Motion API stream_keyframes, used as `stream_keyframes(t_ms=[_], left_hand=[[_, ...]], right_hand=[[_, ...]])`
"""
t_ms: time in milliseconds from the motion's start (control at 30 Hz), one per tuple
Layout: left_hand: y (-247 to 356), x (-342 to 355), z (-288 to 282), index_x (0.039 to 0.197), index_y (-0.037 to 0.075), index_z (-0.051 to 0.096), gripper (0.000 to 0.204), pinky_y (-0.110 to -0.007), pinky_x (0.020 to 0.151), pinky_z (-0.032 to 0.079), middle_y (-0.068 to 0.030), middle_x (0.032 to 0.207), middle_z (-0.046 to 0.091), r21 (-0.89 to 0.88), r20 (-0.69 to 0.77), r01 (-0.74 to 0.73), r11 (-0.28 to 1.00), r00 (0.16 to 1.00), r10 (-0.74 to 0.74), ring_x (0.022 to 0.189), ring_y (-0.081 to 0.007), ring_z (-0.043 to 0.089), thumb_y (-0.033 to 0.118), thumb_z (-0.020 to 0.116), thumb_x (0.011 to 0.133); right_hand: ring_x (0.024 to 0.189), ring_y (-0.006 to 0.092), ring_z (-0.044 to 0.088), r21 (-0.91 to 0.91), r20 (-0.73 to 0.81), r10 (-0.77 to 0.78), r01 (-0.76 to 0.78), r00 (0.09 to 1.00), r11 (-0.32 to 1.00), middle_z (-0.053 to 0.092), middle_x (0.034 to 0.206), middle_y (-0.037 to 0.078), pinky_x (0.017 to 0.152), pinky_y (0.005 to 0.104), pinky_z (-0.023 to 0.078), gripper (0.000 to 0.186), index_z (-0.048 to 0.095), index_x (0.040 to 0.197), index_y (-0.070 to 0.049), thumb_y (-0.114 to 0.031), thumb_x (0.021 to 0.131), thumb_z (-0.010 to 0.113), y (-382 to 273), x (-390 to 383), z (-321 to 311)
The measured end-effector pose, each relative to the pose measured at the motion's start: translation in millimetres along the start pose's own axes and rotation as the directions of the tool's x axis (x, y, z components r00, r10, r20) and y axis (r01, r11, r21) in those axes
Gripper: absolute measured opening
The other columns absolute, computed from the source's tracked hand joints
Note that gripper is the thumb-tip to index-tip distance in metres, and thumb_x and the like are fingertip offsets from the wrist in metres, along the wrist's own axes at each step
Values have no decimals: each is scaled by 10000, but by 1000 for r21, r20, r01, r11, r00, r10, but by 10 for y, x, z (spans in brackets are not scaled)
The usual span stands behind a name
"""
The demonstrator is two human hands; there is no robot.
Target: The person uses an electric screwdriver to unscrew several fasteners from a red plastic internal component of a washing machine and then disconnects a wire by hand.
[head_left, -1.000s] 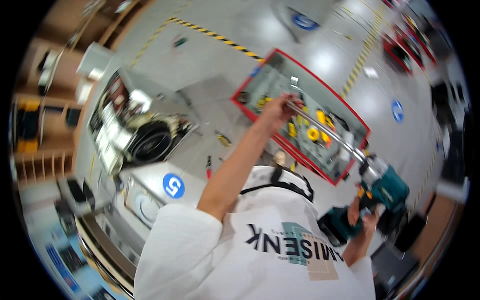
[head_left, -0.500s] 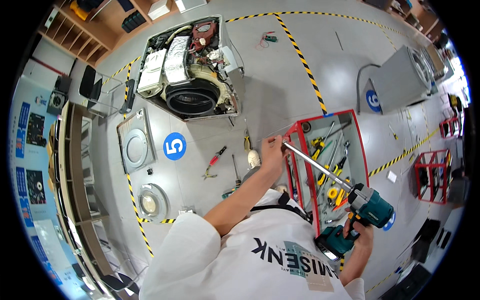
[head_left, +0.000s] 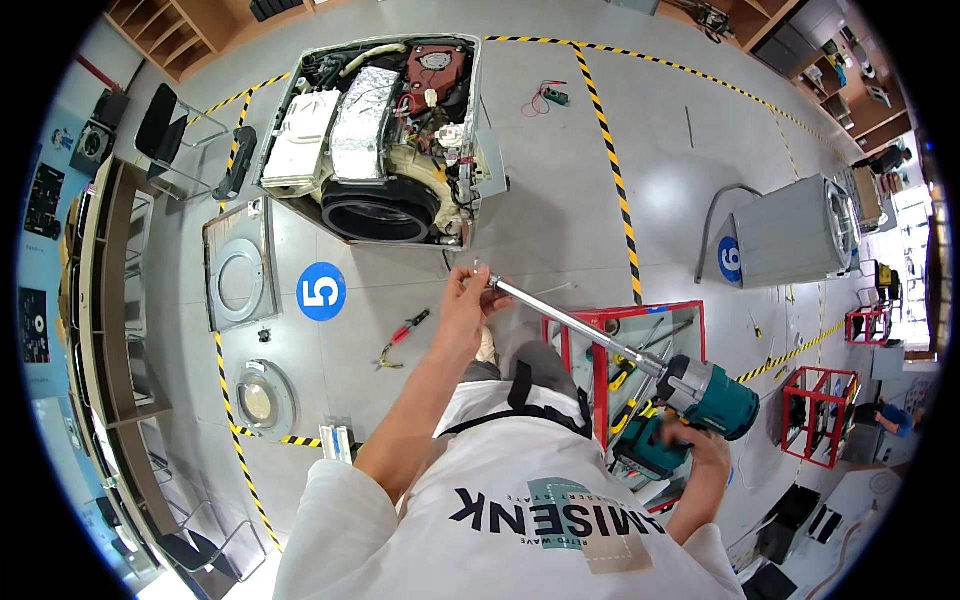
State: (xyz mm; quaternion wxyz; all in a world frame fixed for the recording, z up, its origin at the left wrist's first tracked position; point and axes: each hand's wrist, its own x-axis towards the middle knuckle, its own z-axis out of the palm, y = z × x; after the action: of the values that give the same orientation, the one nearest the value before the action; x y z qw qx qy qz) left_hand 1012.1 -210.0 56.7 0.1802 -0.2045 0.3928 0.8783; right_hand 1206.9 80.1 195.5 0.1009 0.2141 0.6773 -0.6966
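Observation:
My right hand (head_left: pixel 703 452) is wrapped round the handle of a teal cordless impact wrench (head_left: pixel 722 400), above a red-framed tool cart. From its nose a long silver extension bar (head_left: pixel 575 325) slants up to the left. The fingers of my left hand (head_left: pixel 468 315) are closed round the bar's far end, partly hiding its tip. Beyond that hand stands a washing machine (head_left: pixel 380 125) with its top and front off, its wiring, foil-wrapped duct and black round door seal exposed. The bar's tip is apart from the machine.
The red tool cart (head_left: pixel 703 335) holds yellow-handled tools. Red-handled pliers (head_left: pixel 408 326) lie on the floor by a round door (head_left: pixel 263 400) and a removed front panel (head_left: pixel 240 275). A multimeter (head_left: pixel 556 97) lies farther off; a grey appliance (head_left: pixel 795 235) stands at right.
The wrench, bar and both my hands have shifted left in view, and the tool cart sits lower. My left hand stays on the bar's end, now closer to the washing machine.

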Motion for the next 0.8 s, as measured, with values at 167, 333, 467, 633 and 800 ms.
stream_keyframes(t_ms=[167, 333, 467, 633, 800], left_hand=[[351, 277, 108, 902, 75, 421, 162, -279, 624, 505, -112, 837, 616, 49, 63, -48, 998, 997, 44, 719, -166, 609, 219, 496, 914], [620, 669, 297, 893, 80, 453, 120, -265, 641, 510, -128, 893, 622, 9, 30, -126, 992, 992, 126, 757, -158, 620, 194, 457, 930], [828, 1179, 565, 891, 72, 450, 121, -269, 659, 518, -130, 895, 619, -79, -5, -161, 984, 987, 161, 784, -171, 621, 181, 434, 939], [1074, 2026, 892, 868, 58, 463, 139, -275, 688, 532, -134, 891, 619, -125, -40, -165, 978, 986, 161, 814, -189, 626, 172, 428, 938], [1172, 2938, 1052, 911, 59, 488, 172, -347, 782, 500, -111, 947, 597, -133, -184, -205, 970, 967, 179, 896, -203, 587, 227, 451, 927]], right_hand=[[573, 161, 525, 34, 154, 47, -53, 987, 998, 567, 767, 91, 538, 275, 433, 408, 514, 1069, 50, -42, 687, 625, -178, 539, -100], [512, 174, 544, 56, 92, 14, -19, 996, 998, 592, 696, 88, 491, 273, 425, 496, 557, 1008, 55, -238, 627, 681, -476, 1175, -49], [509, 175, 542, 15, 140, 61, -63, 988, 998, 589, 690, 95, 464, 277, 415, 499, 563, 1009, 46, -236, 618, 693, -770, 1845, -138], [529, 177, 553, 32, 221, 102, -112, 970, 993, 589, 696, 97, 488, 269, 418, 510, 561, 999, 57, -237, 609, 710, -1213, 2998, -350], [480, 221, 453, 86, 325, 282, -325, 903, 942, 474, 607, 99, 468, 350, 396, 440, 469, 1040, 66, -157, 704, 646, -1310, 4438, -902]])
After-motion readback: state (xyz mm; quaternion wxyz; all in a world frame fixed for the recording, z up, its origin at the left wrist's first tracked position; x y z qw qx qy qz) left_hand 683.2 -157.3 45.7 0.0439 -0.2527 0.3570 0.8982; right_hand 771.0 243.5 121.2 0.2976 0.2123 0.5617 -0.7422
